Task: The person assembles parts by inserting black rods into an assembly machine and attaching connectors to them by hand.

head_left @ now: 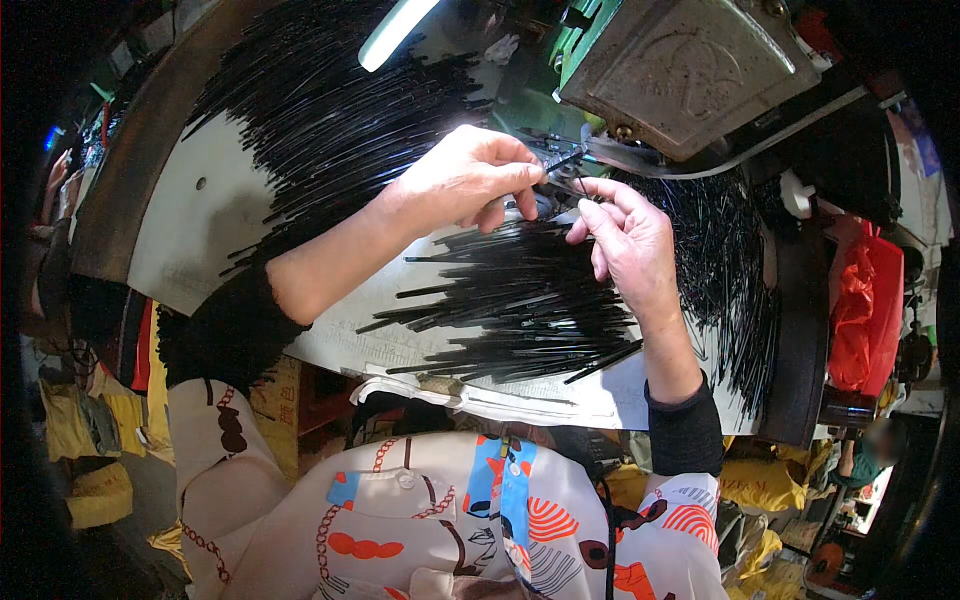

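Observation:
In the middle of the head view, my left hand reaches in from the left and pinches a short end of a thin black rod just below the machine's working point. Close beside it, my right hand is closed, thumb against fingertips, on something small and thin that I cannot make out. Under both hands lies a fanned pile of thin black rods on the pale worktop. The grey metal machine head, with a raised umbrella shape on its cover, stands just beyond my right hand.
A large heap of black rods covers the far left, and a tangled heap lies right of my right hand. A lit lamp hangs at the top. Right of the table sits a red plastic bag. Another person is at the far right.

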`<state>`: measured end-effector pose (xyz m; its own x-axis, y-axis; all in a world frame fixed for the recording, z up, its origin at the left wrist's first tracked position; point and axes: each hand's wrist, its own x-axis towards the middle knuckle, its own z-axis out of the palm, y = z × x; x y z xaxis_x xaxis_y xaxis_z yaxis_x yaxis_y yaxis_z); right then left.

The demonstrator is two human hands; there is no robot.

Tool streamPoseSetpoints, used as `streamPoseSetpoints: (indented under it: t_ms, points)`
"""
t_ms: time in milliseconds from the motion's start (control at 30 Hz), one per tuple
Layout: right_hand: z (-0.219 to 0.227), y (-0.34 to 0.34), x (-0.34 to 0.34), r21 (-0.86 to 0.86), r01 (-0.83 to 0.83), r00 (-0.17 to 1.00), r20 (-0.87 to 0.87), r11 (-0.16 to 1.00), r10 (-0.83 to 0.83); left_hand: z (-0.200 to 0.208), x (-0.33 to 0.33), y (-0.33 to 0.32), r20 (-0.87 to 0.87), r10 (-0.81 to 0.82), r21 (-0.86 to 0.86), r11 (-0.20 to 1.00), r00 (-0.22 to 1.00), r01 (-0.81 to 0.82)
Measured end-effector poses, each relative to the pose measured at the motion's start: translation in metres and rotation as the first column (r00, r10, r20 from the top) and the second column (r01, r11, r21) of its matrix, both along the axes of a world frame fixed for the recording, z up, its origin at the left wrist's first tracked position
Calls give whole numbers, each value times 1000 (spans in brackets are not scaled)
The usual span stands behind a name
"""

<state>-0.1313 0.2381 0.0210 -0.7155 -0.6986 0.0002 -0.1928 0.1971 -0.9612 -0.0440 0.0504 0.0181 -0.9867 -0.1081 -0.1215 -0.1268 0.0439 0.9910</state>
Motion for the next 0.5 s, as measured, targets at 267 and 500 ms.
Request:
streamPoseSetpoints:
  t_ms: [267,500]
  points:
    - [3,-2,-6,15,-7,1000,7,1000,7,-4,-8,-4,-6,-15,17,1000,1000,15]
    - [3,-2,-8,-7,-22,996,85,1000,23,-2,-9,-8,24,-18,116,993,1000,15]
